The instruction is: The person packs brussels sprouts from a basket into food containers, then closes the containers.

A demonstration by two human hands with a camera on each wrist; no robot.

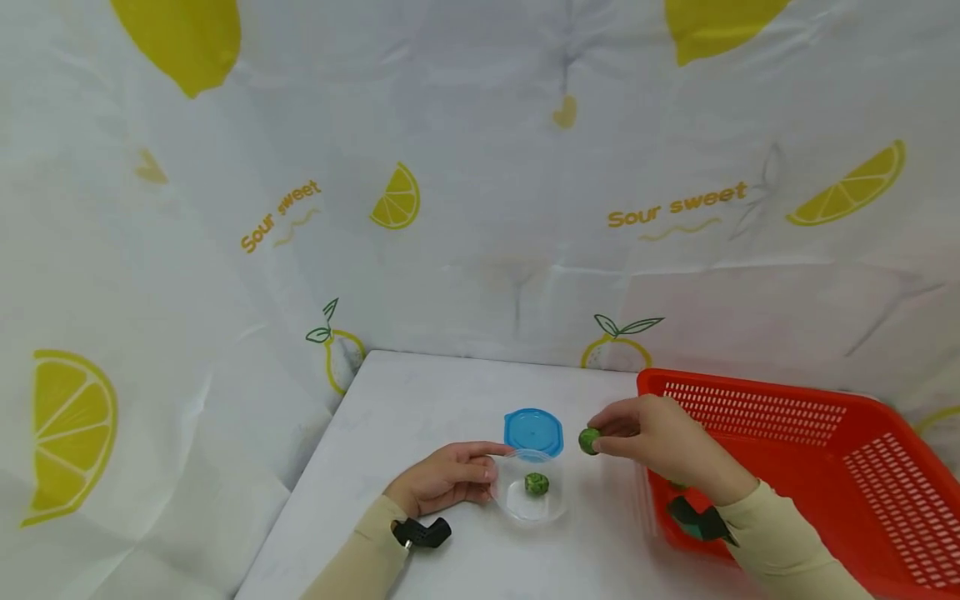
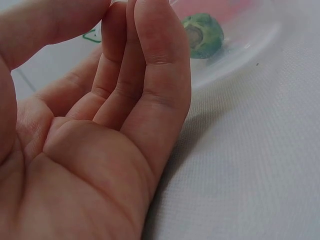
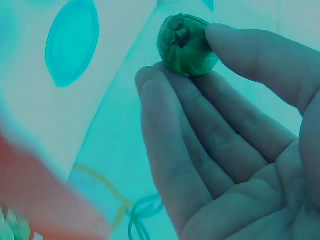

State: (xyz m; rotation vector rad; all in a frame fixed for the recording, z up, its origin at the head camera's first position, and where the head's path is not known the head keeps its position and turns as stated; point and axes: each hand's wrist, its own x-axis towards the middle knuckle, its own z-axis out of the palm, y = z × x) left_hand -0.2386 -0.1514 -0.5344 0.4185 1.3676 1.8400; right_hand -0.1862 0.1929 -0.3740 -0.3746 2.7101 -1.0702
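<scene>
My right hand (image 1: 660,437) pinches a green Brussels sprout (image 1: 588,441) between thumb and fingertips, above the table to the right of the clear plastic bowl. In the right wrist view that same sprout (image 3: 185,45) shows its cut end. The round bowl (image 1: 525,510) stands on the table with another Brussels sprout (image 1: 537,483) inside. At its left side, my left hand (image 1: 450,481) holds the rim, thumb and fingers curled at the edge. The left wrist view shows the curled fingers (image 2: 162,60) partly hiding the sprout and bowl.
A blue lid (image 1: 532,432) lies on the table just behind the bowl. On the right stands a large red plastic basket (image 1: 750,385); a bit of green shows in it beneath my right hand. Lemon-printed white sheeting (image 1: 480,208) hangs behind the table.
</scene>
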